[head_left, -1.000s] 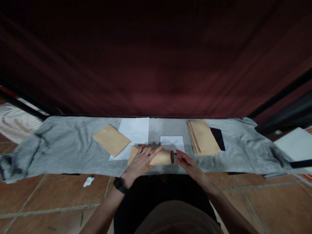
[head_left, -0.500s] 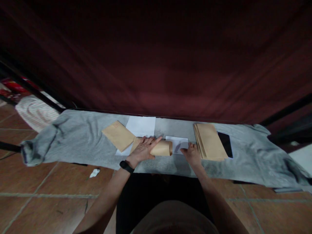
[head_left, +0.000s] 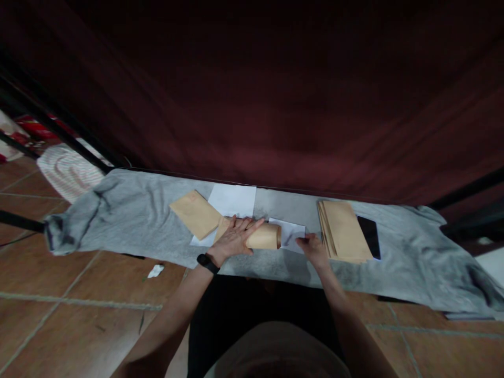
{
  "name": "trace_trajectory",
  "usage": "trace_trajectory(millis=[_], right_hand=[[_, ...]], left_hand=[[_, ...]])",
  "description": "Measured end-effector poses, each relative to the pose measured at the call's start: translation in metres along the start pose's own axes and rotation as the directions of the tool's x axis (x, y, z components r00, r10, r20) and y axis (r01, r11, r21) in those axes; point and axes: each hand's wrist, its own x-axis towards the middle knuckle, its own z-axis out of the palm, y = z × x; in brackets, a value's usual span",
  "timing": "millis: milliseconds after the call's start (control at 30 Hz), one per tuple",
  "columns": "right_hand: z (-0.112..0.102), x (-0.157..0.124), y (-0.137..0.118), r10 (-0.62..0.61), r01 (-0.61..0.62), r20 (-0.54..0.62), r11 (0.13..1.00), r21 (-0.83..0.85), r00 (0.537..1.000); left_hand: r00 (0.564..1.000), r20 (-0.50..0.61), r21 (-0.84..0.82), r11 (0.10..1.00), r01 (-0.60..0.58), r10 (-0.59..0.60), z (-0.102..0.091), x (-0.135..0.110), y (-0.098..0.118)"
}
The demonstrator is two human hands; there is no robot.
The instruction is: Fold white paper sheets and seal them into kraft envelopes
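My left hand [head_left: 233, 242] lies flat with spread fingers on a brown paper envelope [head_left: 264, 237], pressing it to the grey cloth. The envelope's mouth bulges apart toward the right. With thumb and fingers, my right hand [head_left: 314, 250] grips the right edge of a white sheet of paper [head_left: 290, 234]. That sheet's left end meets the envelope's mouth, and its upper left corner shows above the envelope; I cannot tell how much is inside. Another brown envelope [head_left: 196, 214] lies slanted to the left. Close to my right hand is a stack of brown envelopes [head_left: 346, 231].
Larger white paper [head_left: 233, 199] lies behind my left hand. A dark-screened phone [head_left: 369, 237] sits right of the stack. Grey cloth [head_left: 137, 220] covers the narrow surface, with a dark red curtain [head_left: 260, 131] behind it. A crumpled white scrap [head_left: 156, 271] is on the tiled floor.
My right thumb has shifted to the right edge of the white sheet, which is slightly more tilted. My left hand keeps its place on the envelope. The whole view has turned a little.
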Motion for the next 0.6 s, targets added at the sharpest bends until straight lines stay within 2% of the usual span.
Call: trace_trajectory(millis=[400,600], right_hand=[[-0.002,-0.011,-0.018,0.023,-0.022,0.006,0.997,-0.067,1.0],[-0.001,-0.008,-0.025,0.086,-0.088,0.067,0.996,0.026,0.994]], left_hand=[[1.0,0.006,-0.003,1.0,0.011,-0.011,0.0,-0.002,0.0],[1.0,0.002,-0.04,0.999,0.021,-0.021,0.006,-0.003,-0.006]])
